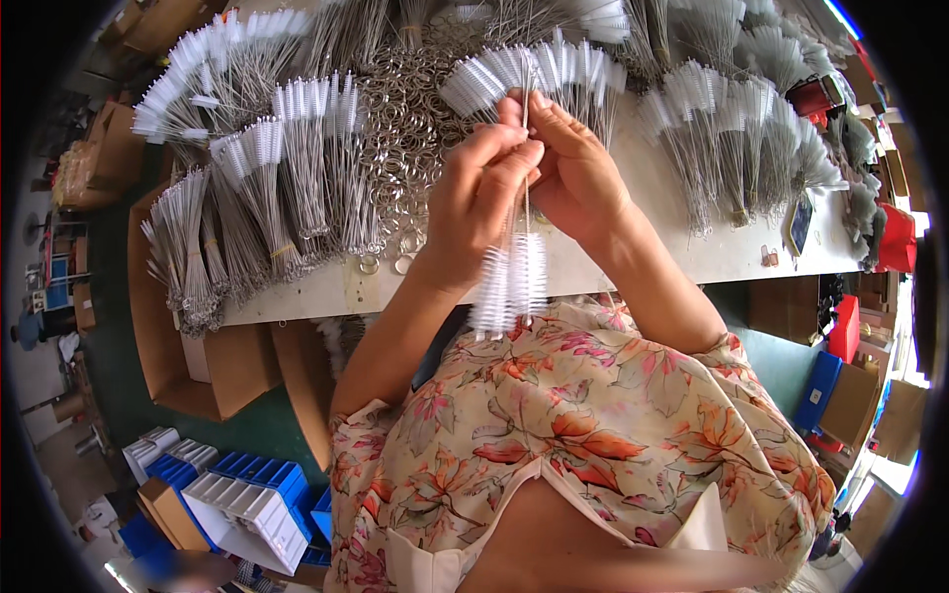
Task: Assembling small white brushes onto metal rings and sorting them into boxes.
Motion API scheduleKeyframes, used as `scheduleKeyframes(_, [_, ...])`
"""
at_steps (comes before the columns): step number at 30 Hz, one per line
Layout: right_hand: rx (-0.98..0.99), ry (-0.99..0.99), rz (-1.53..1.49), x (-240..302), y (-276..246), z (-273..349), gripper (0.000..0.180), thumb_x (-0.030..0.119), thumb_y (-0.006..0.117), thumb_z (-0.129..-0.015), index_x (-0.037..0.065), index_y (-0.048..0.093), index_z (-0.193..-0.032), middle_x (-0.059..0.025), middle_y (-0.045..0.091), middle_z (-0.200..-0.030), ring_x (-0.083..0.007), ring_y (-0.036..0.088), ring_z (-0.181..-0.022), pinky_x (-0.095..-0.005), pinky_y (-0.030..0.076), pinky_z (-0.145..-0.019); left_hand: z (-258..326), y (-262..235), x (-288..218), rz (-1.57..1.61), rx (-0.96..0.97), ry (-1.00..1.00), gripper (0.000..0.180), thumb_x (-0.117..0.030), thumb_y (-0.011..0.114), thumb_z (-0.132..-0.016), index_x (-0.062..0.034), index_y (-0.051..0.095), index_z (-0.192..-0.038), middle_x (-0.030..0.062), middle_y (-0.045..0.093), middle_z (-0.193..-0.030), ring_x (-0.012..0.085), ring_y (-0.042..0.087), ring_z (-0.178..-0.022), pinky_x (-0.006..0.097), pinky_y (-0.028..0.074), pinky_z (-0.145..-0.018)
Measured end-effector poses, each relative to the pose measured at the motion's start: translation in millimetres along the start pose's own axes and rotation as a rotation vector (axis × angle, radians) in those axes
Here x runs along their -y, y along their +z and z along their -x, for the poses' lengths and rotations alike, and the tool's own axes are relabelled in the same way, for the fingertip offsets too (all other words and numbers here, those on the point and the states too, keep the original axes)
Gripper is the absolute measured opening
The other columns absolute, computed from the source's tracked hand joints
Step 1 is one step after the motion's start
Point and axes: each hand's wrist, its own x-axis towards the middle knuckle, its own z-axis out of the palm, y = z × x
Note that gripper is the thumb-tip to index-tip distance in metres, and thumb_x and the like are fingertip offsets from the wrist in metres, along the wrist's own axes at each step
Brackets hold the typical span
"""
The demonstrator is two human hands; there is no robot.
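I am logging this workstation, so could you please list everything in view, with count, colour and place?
held brushes: a few, white bristles on wire stems, hanging from both hands above the table edge
brush bundles: many, white tips and grey wire, fanned across the table
metal rings: a heap, silvery, centre of the table behind the hands
table: one, whitish, across the upper half
cardboard boxes: several, brown, under and left of the table
plastic bins: several, blue and white, floor at lower left
red containers: a few, right end of the table
left hand: grip closed on the wire stems
right hand: grip pinching the stems at the top
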Motion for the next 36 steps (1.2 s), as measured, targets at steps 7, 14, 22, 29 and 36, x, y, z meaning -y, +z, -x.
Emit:
scheduleKeyframes(7, [0.143,0.221,0.405,31.7,1.0,11.5,0.017,0.016,0.050,-0.092,0.002,0.058,-0.097,0.0006,0.057,-0.075,-0.0084,0.051,-0.066,-0.0216,0.042,-0.064,-15.2,-64.6,6.9,-0.037,-0.040,0.145,0.069,-0.015,0.073,-0.072,-0.0017,0.038,-0.130,0.0150,0.041,-0.124,0.0245,0.047,-0.106,0.036,0.043,-0.086])
scheduleKeyframes(14, [0.209,0.050,1.353,-2.0,19.2,29.9,0.014,0.013,0.052,-0.087,0.003,0.061,-0.090,-0.0024,0.057,-0.068,-0.0107,0.052,-0.062,-0.0256,0.043,-0.058,10.8,-49.8,-7.0,0.547,0.354,-0.393,0.078,-0.028,0.072,-0.075,-0.0017,0.028,-0.133,0.0185,0.040,-0.129,0.0247,0.047,-0.114,0.037,0.044,-0.087])
scheduleKeyframes(22, [0.412,0.552,1.039,29.8,14.9,48.4,0.017,0.016,0.053,-0.089,0.001,0.061,-0.090,0.0004,0.058,-0.070,-0.0067,0.051,-0.064,-0.0240,0.041,-0.057,25.5,-51.3,-27.8,-0.016,0.296,0.225,0.025,-0.012,0.074,-0.070,-0.0048,0.058,-0.088,0.0064,0.059,-0.078,0.0198,0.059,-0.066,0.028,0.047,-0.052])
scheduleKeyframes(29, [0.118,0.280,1.321,62.2,-17.4,65.0,0.015,0.011,0.053,-0.087,0.002,0.064,-0.083,-0.0003,0.059,-0.068,-0.0061,0.053,-0.065,-0.0214,0.041,-0.056,3.1,-48.7,16.4,-0.019,0.372,-0.087,0.022,-0.015,0.071,-0.075,-0.0033,0.061,-0.092,0.0074,0.063,-0.086,0.0180,0.062,-0.075,0.028,0.050,-0.066])
scheduleKeyframes(36, [0.025,0.169,0.952,48.0,7.2,50.7,0.016,0.016,0.053,-0.090,0.003,0.057,-0.097,0.0016,0.059,-0.071,-0.0019,0.048,-0.063,-0.0182,0.037,-0.054,-4.1,-36.4,-18.7,0.241,0.307,-0.386,0.020,-0.012,0.074,-0.074,-0.0014,0.061,-0.086,0.0044,0.063,-0.079,0.0104,0.059,-0.072,0.024,0.047,-0.066])
